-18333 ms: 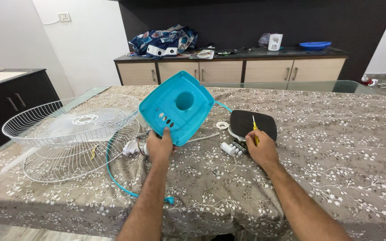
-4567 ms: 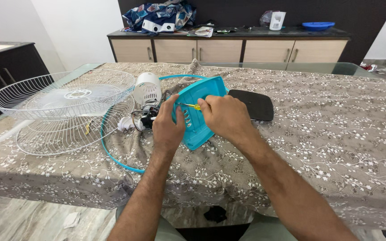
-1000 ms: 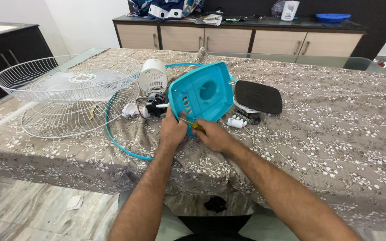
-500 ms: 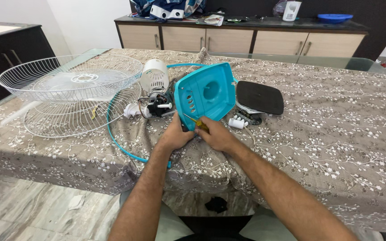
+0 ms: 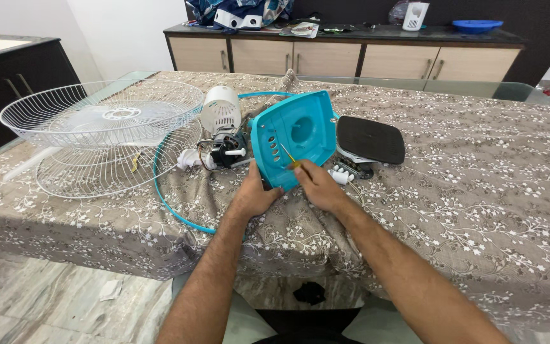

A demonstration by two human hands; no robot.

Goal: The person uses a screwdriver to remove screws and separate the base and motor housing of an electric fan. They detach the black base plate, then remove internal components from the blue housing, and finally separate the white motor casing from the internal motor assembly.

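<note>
Head view, the only view. We take the turquoise fan housing (image 5: 295,138) as our landmark. It stands tilted on its lower edge on the cloth-covered counter (image 5: 479,185), hollow side toward us, with a round hole near its middle and a row of small slots along its left side.

Our left hand (image 5: 256,193) is closed on the housing's lower left edge, thumb up against the plastic. Our right hand (image 5: 318,185) is closed around a small yellow-handled screwdriver (image 5: 289,158); the shaft points up and left into the hollow of the housing, the tip near the slots. Whether the tip is seated in a screw we cannot tell.

Just left of the housing lies the fan motor (image 5: 225,151) with its wiring, and behind that, a white ribbed motor cover (image 5: 220,111). Further left of the housing two white wire fan guards (image 5: 97,130) lie stacked, the translucent blade visible through the upper one. A turquoise ring (image 5: 173,204) curves from under the guards toward the housing.

Just right of the housing a black oval plate (image 5: 372,139) rests on some small parts, with white knobs (image 5: 338,176) lying at its near edge, close beside our right hand.

Well behind the housing, a sideboard (image 5: 345,51) stands along the wall, carrying a bundle of cloth and a blue dish.
</note>
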